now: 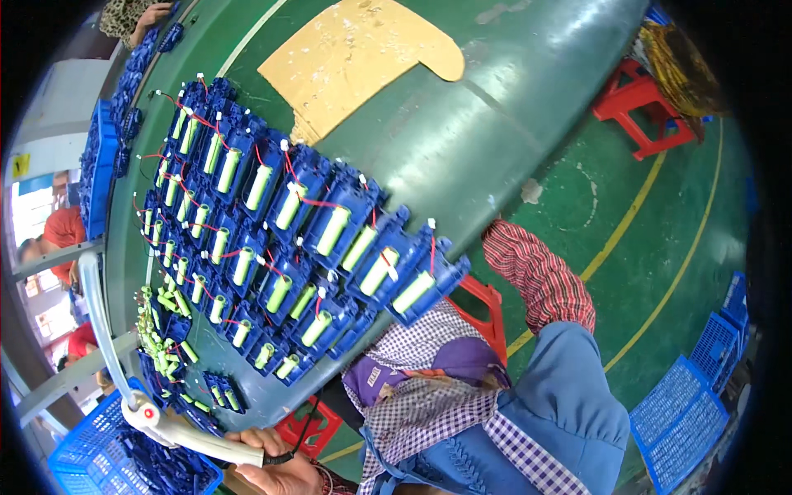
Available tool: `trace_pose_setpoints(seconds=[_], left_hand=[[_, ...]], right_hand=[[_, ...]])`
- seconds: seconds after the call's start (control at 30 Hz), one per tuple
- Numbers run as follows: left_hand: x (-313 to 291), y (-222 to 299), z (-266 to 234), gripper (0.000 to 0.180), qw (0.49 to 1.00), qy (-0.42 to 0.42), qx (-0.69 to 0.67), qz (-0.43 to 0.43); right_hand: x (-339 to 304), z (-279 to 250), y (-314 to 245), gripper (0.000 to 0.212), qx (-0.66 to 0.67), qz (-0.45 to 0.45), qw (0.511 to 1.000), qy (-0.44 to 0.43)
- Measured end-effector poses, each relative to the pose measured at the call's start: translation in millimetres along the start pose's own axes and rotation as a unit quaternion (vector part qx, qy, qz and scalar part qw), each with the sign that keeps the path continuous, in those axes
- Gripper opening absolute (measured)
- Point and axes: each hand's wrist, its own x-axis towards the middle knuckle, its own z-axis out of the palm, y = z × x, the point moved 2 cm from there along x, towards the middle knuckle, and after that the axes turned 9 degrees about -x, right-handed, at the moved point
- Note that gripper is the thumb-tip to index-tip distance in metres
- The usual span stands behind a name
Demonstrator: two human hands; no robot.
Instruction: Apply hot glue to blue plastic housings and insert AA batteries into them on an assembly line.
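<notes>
Between left fingers (262,438): white curved device (153,418).

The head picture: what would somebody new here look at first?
Probably the crowd of blue cases with pale green batteries and thin red wires, spread over the left and middle of the green table. Next might come the bent white tool at the lower left, its end in the left hand. The yellowish cardboard near the top stands out too.

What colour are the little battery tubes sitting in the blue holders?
The battery tubes are pale yellow-green, best seen in the head view.
</notes>
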Motion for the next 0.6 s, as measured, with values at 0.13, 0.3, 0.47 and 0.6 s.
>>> trace_pose_setpoints(seconds=[0.13,0.3,0.47,0.6], left_hand=[[10,4,7,0.046,1.0,-0.013,0.001,-0.003],[18,4,6,0.045,0.998,0.055,0.006,0.026],[25,1,6,0.046,0.995,0.092,-0.033,0.012],[25,-4,5,0.044,0.998,0.054,-0.028,-0.017]], right_hand=[[13,39,-19,0.044,-0.032,0.016,0.994,-0.101],[14,57,-47,0.041,-0.039,0.009,0.991,-0.129],[3,63,-56,0.038,-0.037,0.002,0.99,-0.136],[-11,64,-61,0.036,-0.035,-0.016,0.992,-0.121]])
